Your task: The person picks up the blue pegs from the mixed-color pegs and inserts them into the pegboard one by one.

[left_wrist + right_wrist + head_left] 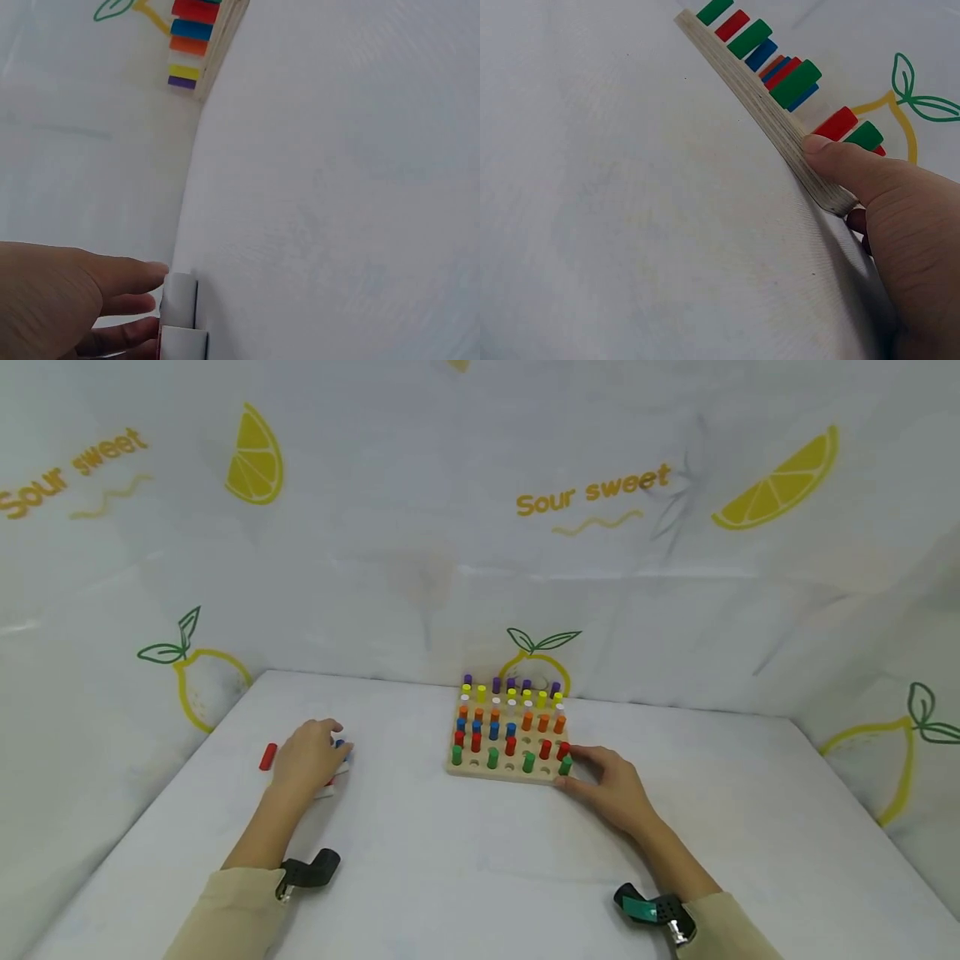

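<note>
A wooden pegboard [487, 772] stands at the table's far middle, with rows of purple, yellow, white, orange, blue, red and green pegs and some bare holes. My right hand [615, 789] grips its near right corner, the thumb [826, 148] on the front edge and the fingers partly hidden at the side. Over a small group of loose pegs on the left is my left hand [303, 756], its thumb and forefinger apart around a blue peg [341, 744]. White pegs [180, 300] lie by its fingertips in the left wrist view.
A red peg [267, 757] lies alone left of the left hand. The white-covered table [420, 860] meets a white backdrop [360, 577] with lemon prints right behind the board. Dark wrist cameras [311, 868] are strapped to both wrists.
</note>
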The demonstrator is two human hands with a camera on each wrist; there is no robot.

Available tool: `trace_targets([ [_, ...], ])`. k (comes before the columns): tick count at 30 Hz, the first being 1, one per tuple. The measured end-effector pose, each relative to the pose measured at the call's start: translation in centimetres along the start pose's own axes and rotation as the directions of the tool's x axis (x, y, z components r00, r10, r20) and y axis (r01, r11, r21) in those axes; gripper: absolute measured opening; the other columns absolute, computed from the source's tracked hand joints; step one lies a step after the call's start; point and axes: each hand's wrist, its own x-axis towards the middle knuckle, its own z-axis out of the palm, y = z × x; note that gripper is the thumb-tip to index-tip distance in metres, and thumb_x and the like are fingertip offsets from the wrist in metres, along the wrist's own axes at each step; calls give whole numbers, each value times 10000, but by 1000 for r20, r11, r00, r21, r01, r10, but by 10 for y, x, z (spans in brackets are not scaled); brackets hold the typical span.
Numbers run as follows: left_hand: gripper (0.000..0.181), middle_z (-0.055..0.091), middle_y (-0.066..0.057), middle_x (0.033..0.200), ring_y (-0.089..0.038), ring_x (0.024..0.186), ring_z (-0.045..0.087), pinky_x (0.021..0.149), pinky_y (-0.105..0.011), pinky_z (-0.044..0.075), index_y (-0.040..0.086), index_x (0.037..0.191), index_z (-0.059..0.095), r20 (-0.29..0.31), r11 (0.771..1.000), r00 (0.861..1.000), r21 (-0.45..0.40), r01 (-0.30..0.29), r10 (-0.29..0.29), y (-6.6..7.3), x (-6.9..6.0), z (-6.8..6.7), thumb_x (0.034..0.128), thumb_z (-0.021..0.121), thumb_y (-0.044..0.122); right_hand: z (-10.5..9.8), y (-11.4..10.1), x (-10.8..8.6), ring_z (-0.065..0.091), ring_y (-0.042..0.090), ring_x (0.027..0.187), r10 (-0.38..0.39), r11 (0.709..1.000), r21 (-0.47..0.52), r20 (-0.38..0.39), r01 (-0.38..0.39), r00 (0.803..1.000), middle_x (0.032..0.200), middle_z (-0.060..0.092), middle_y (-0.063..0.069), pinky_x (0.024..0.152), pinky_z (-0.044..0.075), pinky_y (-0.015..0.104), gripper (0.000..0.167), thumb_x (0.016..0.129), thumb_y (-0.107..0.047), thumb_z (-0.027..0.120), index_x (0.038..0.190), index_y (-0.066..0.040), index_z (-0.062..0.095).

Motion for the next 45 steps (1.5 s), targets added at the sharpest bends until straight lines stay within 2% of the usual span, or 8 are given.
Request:
trace_targets([
  [5, 351, 690, -272, 1188, -342, 904, 686, 755, -494, 589, -24, 1224, 674, 9, 999, 999, 13, -30, 30, -3, 4, 7, 948, 666, 193, 0, -2, 3, 508, 373, 1382, -5, 1000, -5, -3, 5, 1000, 1405, 625, 147, 1146, 402, 580, 639, 861, -390, 796, 1380, -69, 605],
  [10, 285, 713, -252, 1113, -307, 832, 675, 684, -459, 588, -15, 1173, 702, -17, 997, 998, 37, -66, 67, -1, 6, 9, 939, 660, 143, 0, -3, 3, 495, 374, 1394, 18, 1000, -11, 10, -18, 1000, 1419, 616, 148, 1152, 398, 580, 646, 866, -397, 789, 1390, -72, 597],
  [16, 286, 697, -243, 1127, -336, 927, 671, 828, -507, 589, -19, 1204, 682, -1, 998, 998, 29, -61, 61, 3, 2, 13, 968, 623, 132, -1, -5, 2, 502, 383, 1381, 1, 1000, -12, 1, -1, 1000, 1403, 625, 156, 1148, 393, 591, 631, 873, -389, 784, 1383, -64, 603],
  [20, 281, 685, -240, 1113, -358, 972, 665, 862, -526, 578, -22, 1209, 675, -3, 999, 999, 16, -49, 49, 4, -1, 15, 973, 614, 117, 0, -8, 1, 486, 374, 1401, 15, 1000, -20, 14, -14, 1000, 1426, 611, 145, 1160, 385, 581, 655, 868, -413, 783, 1397, -77, 593],
  [25, 279, 670, -236, 1108, -359, 999, 650, 881, -517, 568, -32, 1214, 664, 0, 998, 998, -23, -63, 63, 5, -1, 18, 981, 594, 104, -1, -7, -2, 486, 377, 1401, 24, 999, -37, 4, -24, 1000, 1429, 608, 147, 1157, 388, 582, 652, 874, -411, 778, 1402, -78, 590],
  [32, 273, 704, -208, 1052, -298, 909, 668, 811, -464, 581, -38, 1202, 659, 6, 993, 997, -90, -76, 76, 7, 0, 18, 977, 571, 89, -4, -7, -2, 487, 380, 1400, 17, 999, -45, 4, -17, 1000, 1426, 610, 149, 1156, 387, 586, 645, 878, -405, 775, 1401, -76, 590],
  [38, 235, 726, -179, 1072, -255, 871, 663, 765, -399, 583, 13, 1169, 683, -19, 980, 993, -159, -119, 117, 25, 0, 11, 965, 626, 115, -2, -5, 0, 482, 373, 1409, 17, 999, -29, 11, -16, 1000, 1435, 607, 138, 1163, 382, 582, 646, 871, -392, 782, 1404, -82, 590],
  [45, 252, 732, -123, 1101, -256, 952, 694, 797, -380, 612, 59, 1180, 685, -11, 945, 980, -261, -197, 201, 67, -1, 3, 955, 682, 173, 1, -2, -1, 478, 379, 1412, 27, 999, -28, 8, -27, 1000, 1435, 606, 143, 1171, 367, 588, 658, 866, -429, 777, 1398, -85, 596],
])
